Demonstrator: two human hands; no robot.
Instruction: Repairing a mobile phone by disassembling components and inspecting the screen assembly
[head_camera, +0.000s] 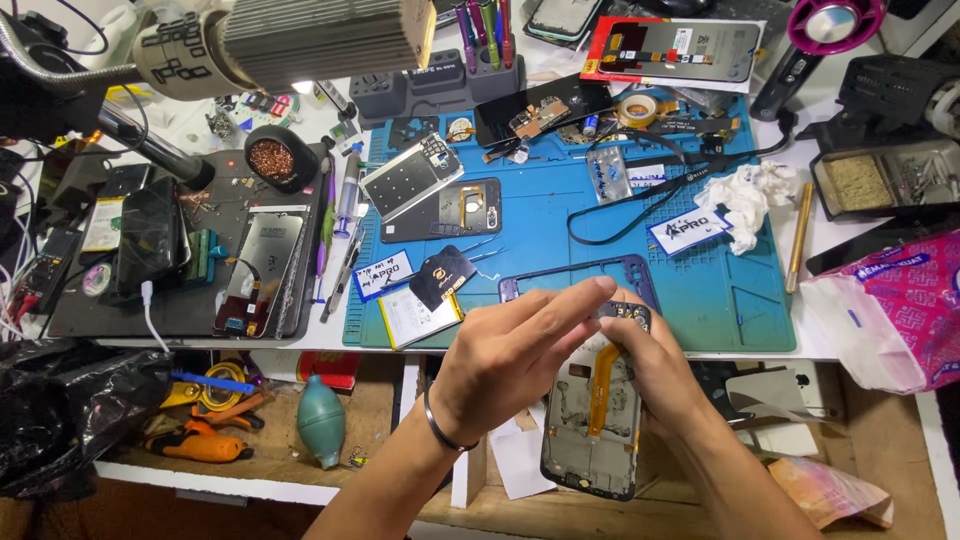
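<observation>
Both hands, left hand (520, 345) and right hand (650, 370), holding open phone (592, 430); could tear orange cable (603, 385) by pulling hard.

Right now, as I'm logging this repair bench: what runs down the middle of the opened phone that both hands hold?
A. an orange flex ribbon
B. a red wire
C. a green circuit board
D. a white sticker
A: an orange flex ribbon runs down the opened phone, held between the left hand and the right hand.
</observation>
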